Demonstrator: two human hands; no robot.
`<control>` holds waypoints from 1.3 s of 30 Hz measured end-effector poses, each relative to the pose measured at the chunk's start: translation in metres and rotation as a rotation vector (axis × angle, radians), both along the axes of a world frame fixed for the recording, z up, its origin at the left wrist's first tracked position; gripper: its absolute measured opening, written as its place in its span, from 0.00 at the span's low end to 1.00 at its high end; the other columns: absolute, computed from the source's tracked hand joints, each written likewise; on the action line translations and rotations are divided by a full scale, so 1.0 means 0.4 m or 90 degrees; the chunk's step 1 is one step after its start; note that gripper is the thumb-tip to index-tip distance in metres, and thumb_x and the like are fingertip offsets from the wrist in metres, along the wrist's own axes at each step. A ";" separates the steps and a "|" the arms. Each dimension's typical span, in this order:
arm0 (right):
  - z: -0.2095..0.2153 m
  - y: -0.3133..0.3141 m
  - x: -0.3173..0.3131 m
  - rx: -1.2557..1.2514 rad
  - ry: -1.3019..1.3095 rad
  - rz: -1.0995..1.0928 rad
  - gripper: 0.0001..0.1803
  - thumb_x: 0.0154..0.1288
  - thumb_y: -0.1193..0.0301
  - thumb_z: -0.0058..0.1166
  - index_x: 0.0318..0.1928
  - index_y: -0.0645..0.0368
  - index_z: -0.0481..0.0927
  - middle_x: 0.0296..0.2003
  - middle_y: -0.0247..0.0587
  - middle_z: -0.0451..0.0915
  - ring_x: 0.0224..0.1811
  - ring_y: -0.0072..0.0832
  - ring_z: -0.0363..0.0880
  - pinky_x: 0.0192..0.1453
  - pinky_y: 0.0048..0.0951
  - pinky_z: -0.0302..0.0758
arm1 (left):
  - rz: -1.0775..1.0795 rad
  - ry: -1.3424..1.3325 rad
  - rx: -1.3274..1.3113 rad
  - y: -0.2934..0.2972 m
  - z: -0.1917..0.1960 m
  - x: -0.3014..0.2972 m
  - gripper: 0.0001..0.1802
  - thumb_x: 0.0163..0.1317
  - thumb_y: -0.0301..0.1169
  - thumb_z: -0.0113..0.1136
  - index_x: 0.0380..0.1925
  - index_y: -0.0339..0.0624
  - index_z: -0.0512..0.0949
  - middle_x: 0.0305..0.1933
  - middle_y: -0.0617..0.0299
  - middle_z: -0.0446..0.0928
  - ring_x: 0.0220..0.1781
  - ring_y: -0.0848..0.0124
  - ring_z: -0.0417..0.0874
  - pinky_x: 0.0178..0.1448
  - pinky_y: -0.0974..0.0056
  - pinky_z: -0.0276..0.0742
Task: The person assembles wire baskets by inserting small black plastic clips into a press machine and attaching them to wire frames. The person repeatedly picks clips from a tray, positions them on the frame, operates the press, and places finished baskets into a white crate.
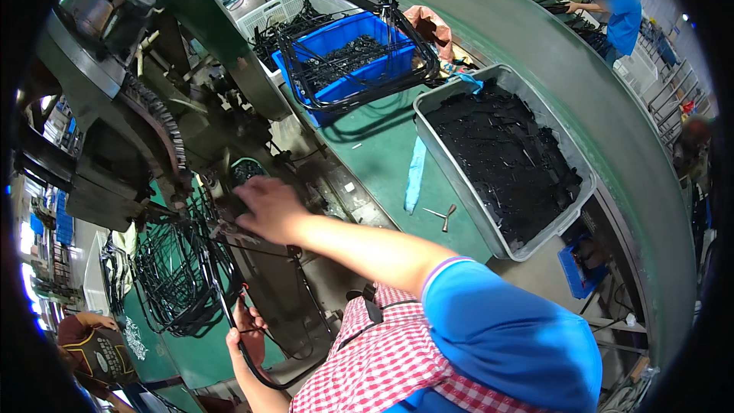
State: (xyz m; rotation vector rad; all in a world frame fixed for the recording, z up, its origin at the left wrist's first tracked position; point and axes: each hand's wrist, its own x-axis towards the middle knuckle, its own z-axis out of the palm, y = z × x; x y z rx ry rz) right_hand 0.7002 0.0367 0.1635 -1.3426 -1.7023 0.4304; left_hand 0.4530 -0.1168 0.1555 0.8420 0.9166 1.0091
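Left hand (246, 326) grip closed round black wire frame (222, 291); right hand (267, 206) grip loose on the press; grey bin (459, 176) holds black parts.

The right hand (269, 209) presses on the machine bed (252, 172), the left hand (246, 329) below it closes its grip on a black wire frame (222, 291), grey bin (459, 183) to the right.

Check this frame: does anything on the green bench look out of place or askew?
Mildly. Black wire frames sit tilted across the blue crate, overhanging its rim rather than lying inside. A blue strip and a small metal tool lie loose on the green bench beside the grey bin.
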 end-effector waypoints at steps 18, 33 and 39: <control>-0.359 -0.467 0.974 -0.596 -0.107 -0.371 0.27 0.44 0.67 0.70 0.48 0.61 0.78 0.41 0.51 0.80 0.44 0.41 0.79 0.50 0.35 0.75 | 0.015 0.047 0.026 -0.010 -0.031 0.096 0.48 0.50 0.57 0.57 0.68 0.45 0.56 0.43 0.66 0.65 0.38 0.75 0.69 0.44 0.69 0.69; -0.237 -0.508 0.915 -0.276 0.536 -0.530 0.15 0.68 0.64 0.53 0.25 0.57 0.73 0.22 0.26 0.69 0.18 0.17 0.65 0.22 0.22 0.64 | -0.015 0.035 -0.007 0.005 -0.020 0.062 0.52 0.44 0.54 0.66 0.68 0.47 0.55 0.45 0.69 0.66 0.38 0.77 0.71 0.45 0.71 0.71; -0.091 -0.317 0.590 -0.258 0.678 -0.245 0.13 0.73 0.61 0.45 0.37 0.58 0.73 0.25 0.30 0.74 0.16 0.17 0.71 0.18 0.20 0.67 | -0.019 0.076 -0.045 -0.007 0.003 -0.013 0.60 0.39 0.55 0.66 0.71 0.42 0.52 0.45 0.64 0.65 0.41 0.72 0.67 0.48 0.66 0.65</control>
